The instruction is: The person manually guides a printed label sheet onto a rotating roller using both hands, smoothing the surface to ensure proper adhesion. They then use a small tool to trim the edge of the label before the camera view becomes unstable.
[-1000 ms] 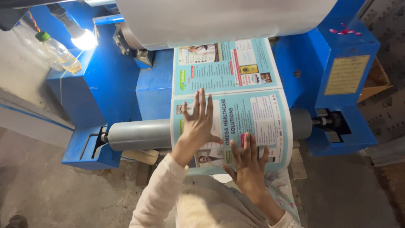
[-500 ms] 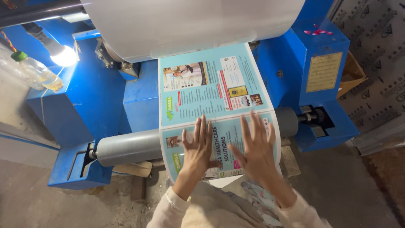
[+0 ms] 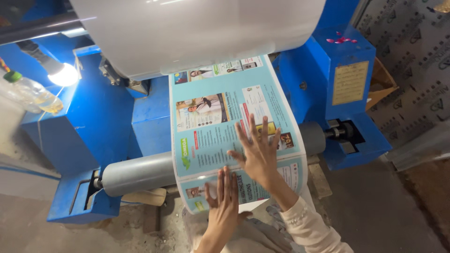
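Both hands lie flat on a long glossy light-blue printed sheet, which hangs down from a big white shiny roll and bends over a grey metal roller. The right hand is higher on the sheet. Its fingers are spread wide and point up, and the palm presses on the paper just where it curves over the roller. It grasps nothing; it is only laid open on the surface. The sleeve of this arm is cream-coloured and knitted.

The left hand is below the right hand and a little to its left, on the lower part of the sheet that hangs under the roller. Its fingers are straight and close together, pointing up, and their tips almost reach the heel of the right hand. This hand also holds nothing; it lies open against the paper.

Around the hands stands the blue painted metal frame of the machine. Far to the left of the hands a bare glowing light bulb shines, and beside it lies a clear plastic bottle with a green cap. To the right of the right hand, on the blue housing, there is a yellowish rectangular plate.
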